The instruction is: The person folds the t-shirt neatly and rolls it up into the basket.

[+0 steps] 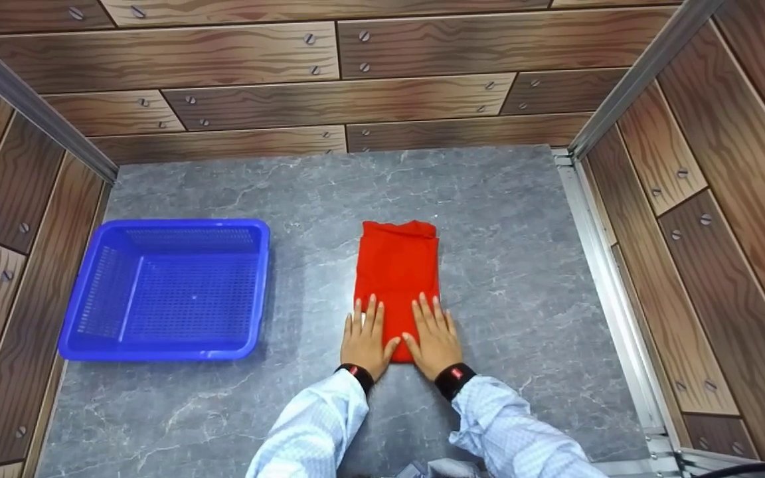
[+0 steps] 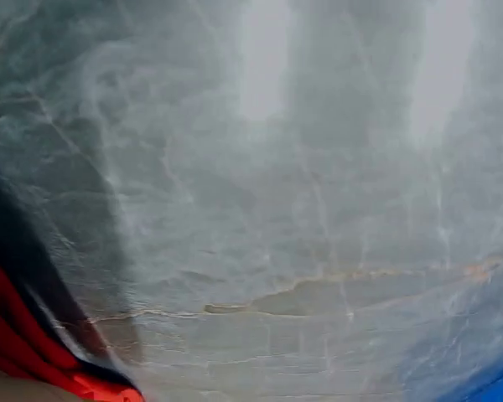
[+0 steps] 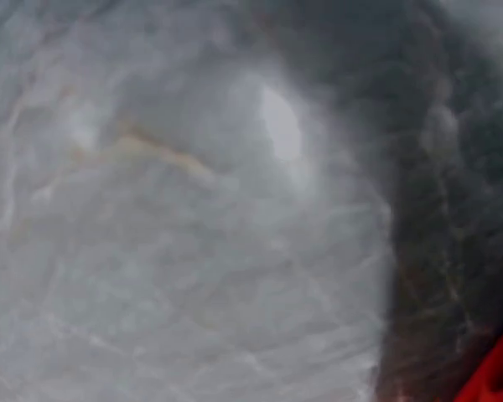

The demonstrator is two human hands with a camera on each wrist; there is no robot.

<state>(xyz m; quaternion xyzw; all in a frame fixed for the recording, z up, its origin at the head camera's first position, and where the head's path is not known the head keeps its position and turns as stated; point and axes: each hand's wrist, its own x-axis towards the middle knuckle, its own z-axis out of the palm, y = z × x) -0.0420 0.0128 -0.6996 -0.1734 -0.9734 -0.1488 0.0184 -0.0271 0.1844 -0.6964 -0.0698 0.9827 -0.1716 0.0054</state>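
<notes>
A red cloth, folded into a long rectangle, lies flat on the grey marbled table, its far edge slightly bunched. On its near left side rests my left hand, palm down with fingers straight. My right hand lies palm down on the near right side, fingers extended, its thumb tip close to the left thumb. In the left wrist view a red fold of the cloth shows at the lower left corner. The right wrist view catches only a bit of the red cloth at its lower right.
To the left stands a blue plastic basket with perforated walls and nothing inside. Wood-pattern walls enclose the grey tabletop at the back and both sides. A metal rail runs along the right edge.
</notes>
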